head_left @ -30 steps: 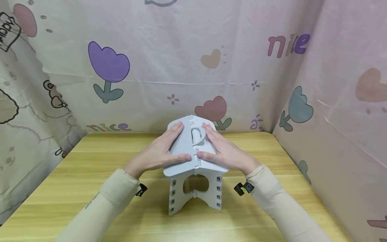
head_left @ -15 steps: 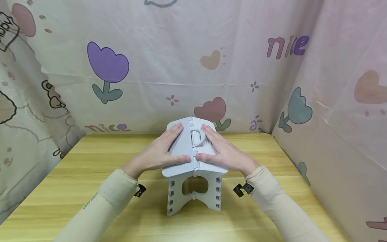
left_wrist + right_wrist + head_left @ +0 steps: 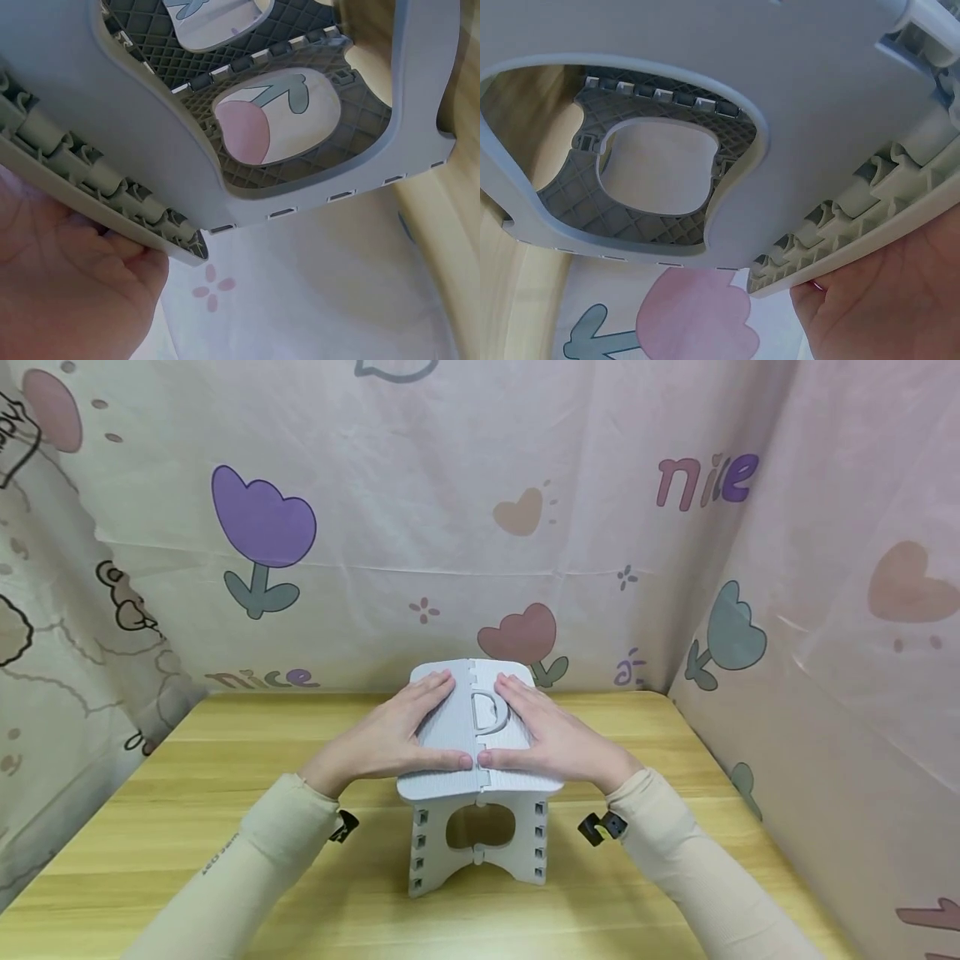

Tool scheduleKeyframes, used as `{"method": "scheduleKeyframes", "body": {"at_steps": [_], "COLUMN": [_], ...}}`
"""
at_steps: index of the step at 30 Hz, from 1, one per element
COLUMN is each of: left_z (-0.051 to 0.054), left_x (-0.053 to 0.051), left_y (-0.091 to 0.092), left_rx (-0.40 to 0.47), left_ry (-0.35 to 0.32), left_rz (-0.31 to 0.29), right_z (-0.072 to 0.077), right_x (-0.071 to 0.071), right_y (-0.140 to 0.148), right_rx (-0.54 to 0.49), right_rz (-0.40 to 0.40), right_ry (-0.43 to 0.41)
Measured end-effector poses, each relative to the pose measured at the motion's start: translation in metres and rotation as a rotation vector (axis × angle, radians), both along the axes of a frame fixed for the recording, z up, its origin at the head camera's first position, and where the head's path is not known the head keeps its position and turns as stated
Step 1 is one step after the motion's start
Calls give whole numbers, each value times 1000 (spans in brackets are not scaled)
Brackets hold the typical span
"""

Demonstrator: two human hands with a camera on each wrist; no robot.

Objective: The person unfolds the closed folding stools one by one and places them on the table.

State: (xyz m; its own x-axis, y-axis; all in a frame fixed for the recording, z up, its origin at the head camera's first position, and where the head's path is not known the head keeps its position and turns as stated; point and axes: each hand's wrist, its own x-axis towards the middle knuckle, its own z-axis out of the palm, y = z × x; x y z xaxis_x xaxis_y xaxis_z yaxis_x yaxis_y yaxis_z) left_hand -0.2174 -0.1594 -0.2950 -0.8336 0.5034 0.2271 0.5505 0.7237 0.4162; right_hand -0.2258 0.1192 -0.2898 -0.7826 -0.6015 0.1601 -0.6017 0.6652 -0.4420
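Note:
A white plastic folding stool stands on its legs, its seat a two-panel hinged top with a D-shaped handle on the centre seam. My left hand presses on the left panel, fingers straight, thumb pointing at the seam. The right hand mirrors it on the right panel, and the thumb tips almost meet. From below, the left wrist view shows the ribbed hinge edge of the seat above the left hand. In the right wrist view, the right hand lies against the seat's side edge.
The stool stands on a wood-grain table. Behind it hangs a patterned cloth with flowers and lettering, and more cloth lines both sides. A small dark device is strapped at the right wrist, another at the left.
The peaked top has sunk at its seam, so the two panels now lie nearly level. Both hands have kept their places on the panels, with the thumbs slightly lower.

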Motion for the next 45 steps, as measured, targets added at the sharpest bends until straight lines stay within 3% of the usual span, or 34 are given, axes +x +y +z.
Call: {"method": "scheduleKeyframes", "body": {"at_steps": [29,34,39,42,45], "left_z": [5,2,-1,-2,-5], "left_x": [0,-3,-3,-1,1], "left_y": [14,23,29,21,3], "left_rx": [-16,30,136,195,218], "left_ry": [-19,-28,-2,44,67], "left_rz": [-5,-8,-21,-13,61], "right_z": [4,5,6,5,1], "right_x": [5,7,7,6,5], "right_y": [12,20,34,46,62], "right_rx": [46,34,3,-55,-110], "right_rz": [-21,-35,-54,-63,-112], "right_ry": [22,15,30,51,87]}}
